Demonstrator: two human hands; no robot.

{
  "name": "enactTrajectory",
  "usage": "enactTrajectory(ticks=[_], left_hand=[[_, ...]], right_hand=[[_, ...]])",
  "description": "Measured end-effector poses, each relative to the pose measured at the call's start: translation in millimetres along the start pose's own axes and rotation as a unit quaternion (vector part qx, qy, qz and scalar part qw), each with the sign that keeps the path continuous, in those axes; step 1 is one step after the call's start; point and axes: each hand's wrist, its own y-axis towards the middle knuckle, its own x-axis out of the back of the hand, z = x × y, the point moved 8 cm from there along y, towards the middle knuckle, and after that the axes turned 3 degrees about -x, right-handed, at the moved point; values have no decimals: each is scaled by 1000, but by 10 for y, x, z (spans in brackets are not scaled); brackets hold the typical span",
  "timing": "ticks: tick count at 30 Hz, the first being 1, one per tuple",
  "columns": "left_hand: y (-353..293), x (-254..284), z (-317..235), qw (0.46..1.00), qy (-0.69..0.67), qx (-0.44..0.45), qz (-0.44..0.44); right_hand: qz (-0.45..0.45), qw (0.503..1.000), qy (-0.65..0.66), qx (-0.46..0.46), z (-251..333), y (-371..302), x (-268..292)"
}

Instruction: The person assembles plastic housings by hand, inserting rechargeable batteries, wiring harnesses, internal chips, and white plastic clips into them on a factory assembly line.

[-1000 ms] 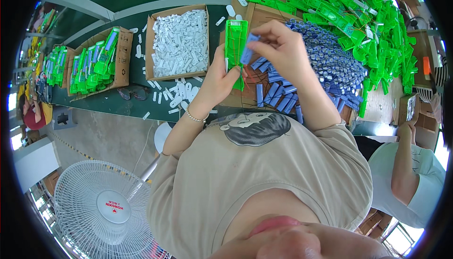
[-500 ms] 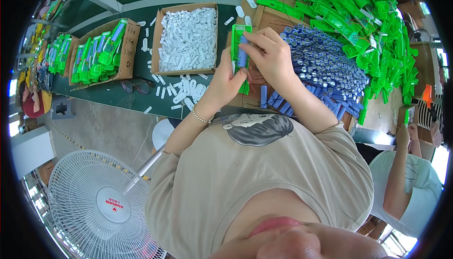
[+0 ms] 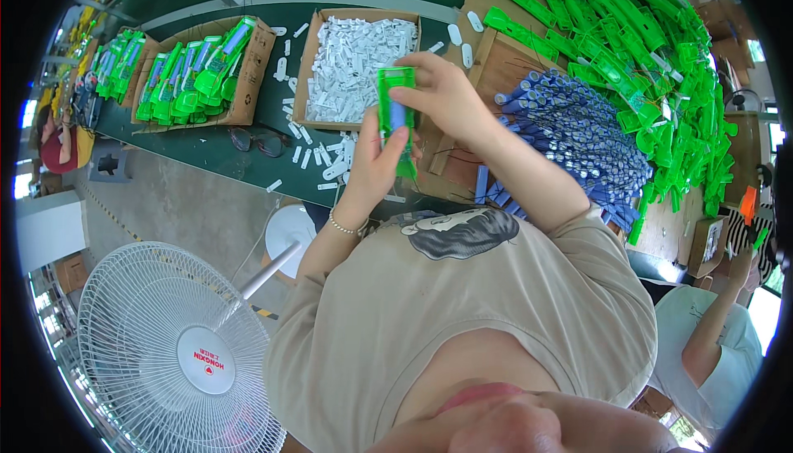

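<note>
My left hand [image 3: 374, 166] grips the lower part of a bright green plastic housing [image 3: 396, 79], its thumb pressed against it. A blue cylindrical battery cell [image 3: 398, 114] lies lengthwise inside the housing. My right hand [image 3: 450, 99] holds the upper part, with its thumb over the cell and its fingers at the right edge. The housing is held upright in front of the right side of a cardboard box [image 3: 334, 125] filled with small white plastic pieces [image 3: 351, 52]. Loose white pieces [image 3: 334, 170] lie scattered near my left hand.
To the right are a heap of blue battery cells [image 3: 570, 135] and a big pile of green housings [image 3: 628, 40]. A carton [image 3: 254, 69] of filled green housings and eyeglasses [image 3: 268, 143] lie leftward. A fan [image 3: 198, 354] stands lower left; a co-worker [image 3: 714, 346] sits at right.
Both hands have moved left with the green housing, from beside the blue cells to in front of the white pieces' box. The whole view has shifted slightly.
</note>
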Motion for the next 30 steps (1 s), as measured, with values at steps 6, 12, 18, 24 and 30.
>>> enactTrajectory(ticks=[6, 12, 18, 24, 30], left_hand=[[-81, 494, -251, 985, -94, -52, -136], [-92, 637, -229, 981, -64, -80, -162], [-93, 676, -222, 980, -65, -72, -173], [193, 563, -343, 972, -136, -68, -177], [403, 436, -235, 964, -200, -7, -178]], right_hand=[[-75, 859, -436, 258, 145, 967, 78], [20, 598, -764, 243, -256, 1307, -463], [59, 854, -428, 288, 197, 1048, -303], [151, 950, -147, 230, 297, 386, -296], [106, 959, -108, 241, 227, 170, -155]])
